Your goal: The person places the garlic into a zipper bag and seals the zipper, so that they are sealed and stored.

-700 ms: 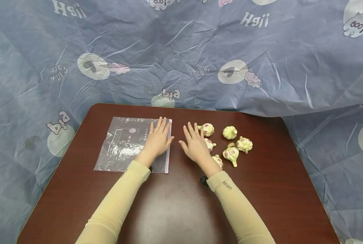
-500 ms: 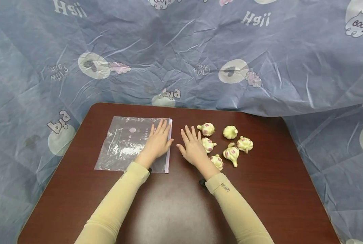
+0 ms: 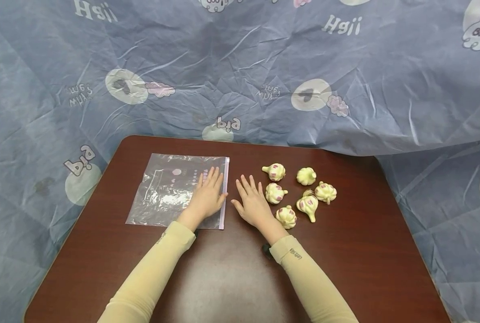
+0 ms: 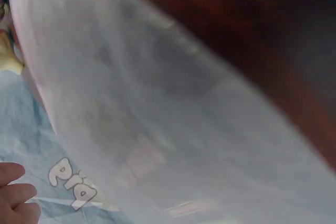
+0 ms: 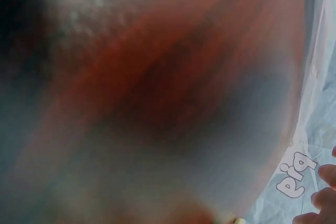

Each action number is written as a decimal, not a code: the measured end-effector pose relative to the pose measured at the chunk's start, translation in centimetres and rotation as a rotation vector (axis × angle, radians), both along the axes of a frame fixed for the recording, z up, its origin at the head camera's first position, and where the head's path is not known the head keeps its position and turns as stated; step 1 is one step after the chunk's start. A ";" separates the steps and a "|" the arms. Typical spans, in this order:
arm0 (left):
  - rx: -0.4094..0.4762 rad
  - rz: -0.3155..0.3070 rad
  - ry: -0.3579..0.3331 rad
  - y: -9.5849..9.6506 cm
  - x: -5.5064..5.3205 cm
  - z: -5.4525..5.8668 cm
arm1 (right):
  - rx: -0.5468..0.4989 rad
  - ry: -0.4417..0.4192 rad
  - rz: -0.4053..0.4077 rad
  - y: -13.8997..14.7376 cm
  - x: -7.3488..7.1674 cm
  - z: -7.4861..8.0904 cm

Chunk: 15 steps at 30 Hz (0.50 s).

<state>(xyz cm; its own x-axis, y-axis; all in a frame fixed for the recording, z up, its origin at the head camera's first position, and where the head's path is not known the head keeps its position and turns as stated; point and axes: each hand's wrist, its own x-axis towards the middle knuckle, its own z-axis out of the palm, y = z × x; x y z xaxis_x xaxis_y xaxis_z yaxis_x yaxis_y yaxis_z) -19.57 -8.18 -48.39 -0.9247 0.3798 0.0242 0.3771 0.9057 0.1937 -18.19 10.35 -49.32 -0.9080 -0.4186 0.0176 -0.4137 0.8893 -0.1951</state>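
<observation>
A clear plastic zip bag with a pale purple strip lies flat on the dark brown table. My left hand lies over its right part, fingers straight and spread. Just right of the bag my right hand is also spread flat over the table, holding nothing. Several garlic bulbs with purple marks sit to its right, the closest being a garlic bulb and another garlic bulb. In the left wrist view only fingertips show at the corner; the right wrist view shows fingertips and is otherwise blurred.
Farther right and back stand a garlic bulb, one with a stem and roots, and a third bulb. A blue printed cloth hangs behind the table and on both sides.
Both hands have drawn back slightly toward the person. The right hand has also moved a little left, uncovering the nearest garlic bulbs. The bag and bulbs stay in place.
</observation>
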 end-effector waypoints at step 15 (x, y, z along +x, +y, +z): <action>-0.045 0.004 -0.063 0.2 1.1 -1.4 | -0.013 -0.021 0.047 -0.3 0.2 -1.5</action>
<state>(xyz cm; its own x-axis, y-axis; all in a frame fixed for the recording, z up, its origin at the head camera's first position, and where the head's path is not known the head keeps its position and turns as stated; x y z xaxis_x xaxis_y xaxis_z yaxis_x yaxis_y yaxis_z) -18.46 -7.99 -49.83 -0.9253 0.3758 -0.0510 0.3621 0.9154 0.1758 -17.94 10.08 -50.82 -0.8877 -0.4603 0.0044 -0.4504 0.8665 -0.2151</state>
